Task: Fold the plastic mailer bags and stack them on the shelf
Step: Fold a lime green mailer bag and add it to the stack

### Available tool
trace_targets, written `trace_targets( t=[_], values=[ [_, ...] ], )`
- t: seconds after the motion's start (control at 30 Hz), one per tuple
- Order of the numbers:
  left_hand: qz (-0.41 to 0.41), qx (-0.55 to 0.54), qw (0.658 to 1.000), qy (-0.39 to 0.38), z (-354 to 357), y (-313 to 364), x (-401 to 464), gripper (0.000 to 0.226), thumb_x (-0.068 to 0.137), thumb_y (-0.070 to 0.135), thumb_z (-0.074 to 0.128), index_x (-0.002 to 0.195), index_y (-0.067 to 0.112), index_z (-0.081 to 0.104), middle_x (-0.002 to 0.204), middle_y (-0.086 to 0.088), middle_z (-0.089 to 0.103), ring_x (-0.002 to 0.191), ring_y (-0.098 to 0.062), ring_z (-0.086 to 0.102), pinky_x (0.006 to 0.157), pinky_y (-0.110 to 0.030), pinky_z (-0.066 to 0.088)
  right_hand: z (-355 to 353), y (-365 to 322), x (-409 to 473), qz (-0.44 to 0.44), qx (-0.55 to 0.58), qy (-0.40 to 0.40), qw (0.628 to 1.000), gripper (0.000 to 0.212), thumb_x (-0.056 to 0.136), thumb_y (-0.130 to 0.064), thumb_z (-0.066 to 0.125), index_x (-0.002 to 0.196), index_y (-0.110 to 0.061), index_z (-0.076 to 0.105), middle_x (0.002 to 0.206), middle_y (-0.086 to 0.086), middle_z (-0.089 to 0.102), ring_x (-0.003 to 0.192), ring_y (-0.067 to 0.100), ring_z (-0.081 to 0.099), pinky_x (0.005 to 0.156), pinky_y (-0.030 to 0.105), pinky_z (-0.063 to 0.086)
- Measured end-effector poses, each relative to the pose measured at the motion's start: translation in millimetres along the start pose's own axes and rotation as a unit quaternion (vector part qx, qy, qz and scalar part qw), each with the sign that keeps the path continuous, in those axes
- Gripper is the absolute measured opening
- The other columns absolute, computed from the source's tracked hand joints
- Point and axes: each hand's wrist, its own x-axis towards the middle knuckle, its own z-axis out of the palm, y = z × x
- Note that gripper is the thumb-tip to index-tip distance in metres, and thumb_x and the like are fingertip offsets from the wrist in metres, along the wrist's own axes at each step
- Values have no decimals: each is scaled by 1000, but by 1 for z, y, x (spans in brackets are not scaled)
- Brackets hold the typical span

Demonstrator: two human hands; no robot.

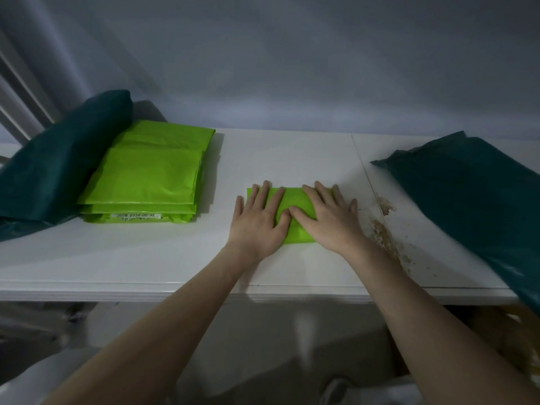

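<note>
Mailer bag, lime green, folded small, lies flat mid-shelf on the white shelf top, well back from the front edge and clear of the back wall. Left hand palm down on its left half, fingers straight and spread, pinky side overhanging onto bare shelf. Right hand palm down on its right half, fingers straight, index tip touching the left hand near bag centre. Both hands pressing flat, neither one curled round anything. Bare shelf on all sides of the bag: wide gap to the left, narrower to the right up to a panel seam. Brown stains run along that seam just beside the right wrist. Stack of lime green bags sits left, well apart from the hands, white label on its front edge; layer count unclear, at least three edges visible. Dark teal bag leans on the stack's left side, overlapping it. Second dark teal bag lies far right, hanging past the front edge. Count: one folded bag under the hands, one stack, two teal bags, two hands.
</note>
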Motion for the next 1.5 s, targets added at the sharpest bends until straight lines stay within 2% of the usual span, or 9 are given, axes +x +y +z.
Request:
trace_targets(
  t=[0.33,0.6,0.73,0.83,0.93,1.03,1.2,1.37,1.5],
  values=[
    [5,-25,998,-49,-4,-1,7,61,100,41,21,150,17,-4,158,-9,-8,146,-24,-8,118,-39,-4,1,1,2,19,17,-40,999,72,90,-66,19,150,-29,4,160,-6,-3,146,25,-10,114,58,-6],
    [54,14,998,27,6,-9,-3,78,84,56,-7,151,18,6,159,-9,-7,145,-23,-13,117,-42,-5,6,1,-4,7,-5,-13,1000,70,91,-65,12,150,-31,-1,160,-2,-4,146,25,-9,113,58,-6],
    [-3,-220,970,105,-12,-5,-4,43,102,29,28,142,17,35,154,-1,23,145,-16,12,119,-34,5,-4,6,-4,35,115,7,993,64,94,-60,19,150,-31,5,160,-3,2,147,19,-3,116,53,-6],
    [19,-231,965,126,-26,-7,-8,40,99,23,30,132,8,46,142,-6,36,135,-17,33,111,-17,15,-19,6,-8,33,145,104,983,54,98,-45,30,147,-22,26,156,2,20,144,21,13,116,48,10],
    [38,-206,973,93,-39,-13,-16,49,85,21,28,125,6,51,129,-10,46,122,-23,44,104,-19,26,-28,-8,-16,-18,96,177,979,33,92,-19,48,124,-11,55,129,10,48,122,29,40,99,42,37],
    [60,-123,987,81,-47,-24,-29,55,75,14,27,121,5,57,123,-13,53,114,-31,49,100,-35,38,-28,-33,-28,-88,71,160,981,26,83,-10,52,105,-8,66,108,12,57,105,32,50,89,40,43],
    [81,40,995,51,-51,-34,-47,64,73,17,22,128,11,54,125,-7,54,111,-32,49,89,-46,45,-16,-72,-56,-137,-6,104,985,35,85,-17,47,115,-9,62,116,8,55,109,30,47,88,41,41],
    [120,114,986,7,-50,-34,-63,83,67,35,3,133,17,50,131,-1,52,115,-28,49,90,-41,45,5,-77,-70,-132,-69,51,988,42,90,-26,43,130,-14,49,131,2,47,121,27,37,93,42,34],
    [124,177,976,1,-34,-32,-71,57,79,35,25,114,13,64,107,-2,66,92,-29,63,64,-38,51,15,-77,-71,-124,-122,65,983,36,84,-31,47,113,-14,61,114,-1,59,107,27,50,80,40,42]
  ],
)
